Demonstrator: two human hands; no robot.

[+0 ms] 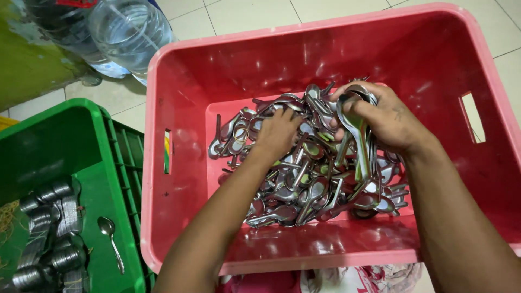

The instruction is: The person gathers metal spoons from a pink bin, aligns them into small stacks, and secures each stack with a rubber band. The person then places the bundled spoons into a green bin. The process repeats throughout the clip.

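Right hand [386,120] clasps stacked spoons [355,127], bowls away, handles toward wearer; left hand [278,133] rests palm-down on the pile [304,179], grip unclear.

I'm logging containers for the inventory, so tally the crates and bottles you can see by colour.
Red crate: 1, with a pile of metal spoons that both hands are in
Green crate: 1
Clear water bottles: 1 plainly in view; a second behind it is uncertain
Total: 3 containers certain

Right hand [388,119] clasps 1 stack of spoons [355,127]; left hand [277,133] rests on spoon pile [304,184] in red crate [179,108].
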